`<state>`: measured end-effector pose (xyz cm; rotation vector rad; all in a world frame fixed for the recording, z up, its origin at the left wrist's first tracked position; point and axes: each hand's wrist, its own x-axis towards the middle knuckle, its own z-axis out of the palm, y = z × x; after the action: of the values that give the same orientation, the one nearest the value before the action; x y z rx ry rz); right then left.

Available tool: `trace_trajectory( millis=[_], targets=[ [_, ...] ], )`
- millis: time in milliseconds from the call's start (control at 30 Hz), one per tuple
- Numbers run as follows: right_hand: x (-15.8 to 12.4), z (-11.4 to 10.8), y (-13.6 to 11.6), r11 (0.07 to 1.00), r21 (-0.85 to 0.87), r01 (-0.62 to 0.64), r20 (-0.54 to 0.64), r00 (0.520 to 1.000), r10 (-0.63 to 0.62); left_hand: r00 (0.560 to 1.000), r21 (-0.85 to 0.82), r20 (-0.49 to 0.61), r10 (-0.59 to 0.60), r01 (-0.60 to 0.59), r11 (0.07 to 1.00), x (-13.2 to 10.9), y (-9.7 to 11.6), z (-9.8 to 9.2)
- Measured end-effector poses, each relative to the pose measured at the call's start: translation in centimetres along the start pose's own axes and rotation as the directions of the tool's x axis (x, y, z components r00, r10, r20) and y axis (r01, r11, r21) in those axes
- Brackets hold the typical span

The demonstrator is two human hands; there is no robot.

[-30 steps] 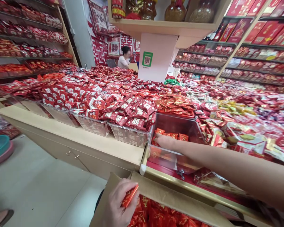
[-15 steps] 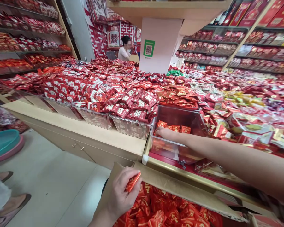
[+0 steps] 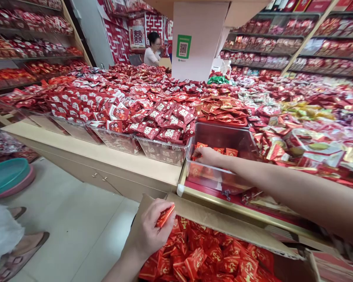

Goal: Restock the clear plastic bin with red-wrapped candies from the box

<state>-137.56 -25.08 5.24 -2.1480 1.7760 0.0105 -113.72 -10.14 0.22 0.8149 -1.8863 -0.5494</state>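
Head view: the right hand [image 3: 207, 155] lies inside the clear bin [image 3: 214, 181], fingers down on the few packets [image 3: 227, 151] at its back. Whether it grips one, I cannot tell. Below the bin, over the cardboard box [image 3: 223, 228], the left hand [image 3: 151, 229] pinches one red packet [image 3: 165, 216]. Both hands have hardly shifted in the last second, so the bin remains almost bare.

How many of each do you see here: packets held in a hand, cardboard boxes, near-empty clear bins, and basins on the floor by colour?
Held packet: 1
Cardboard box: 1
Near-empty bin: 1
Teal basin: 1
Pink basin: 1
Total: 5
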Motion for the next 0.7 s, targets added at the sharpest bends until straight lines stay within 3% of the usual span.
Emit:
trace_trajectory(
  millis=[167,233,433,600,700],
  targets=[
    [0.2,0.1,0.0,0.999,-0.01,-0.03,-0.13,0.991,0.029,1.0,0.0,-0.006,-0.003,0.002,1.0,0.1,0.1,0.0],
    [0.1,0.0,-0.2,1.0,-0.012,-0.018,-0.132,0.991,0.016,1.0,0.004,-0.004,-0.003,0.003,1.0,0.1,0.1,-0.1],
    [-0.4,-0.3,-0.6,0.995,0.097,0.009,-0.027,1.0,-0.006,1.0,0.02,0.015,-0.01,0.01,1.0,-0.3,-0.1,-0.2],
    [-1.0,-0.6,-1.0,0.975,0.202,0.095,0.193,0.972,-0.135,1.0,0.013,0.01,-0.008,0.008,1.0,-0.4,-0.3,-0.2],
    [-1.6,-1.2,-1.4,0.983,0.167,0.082,0.272,0.954,-0.126,1.0,0.017,0.019,-0.015,0.015,1.0,-0.3,-0.3,-0.2]
  ],
)
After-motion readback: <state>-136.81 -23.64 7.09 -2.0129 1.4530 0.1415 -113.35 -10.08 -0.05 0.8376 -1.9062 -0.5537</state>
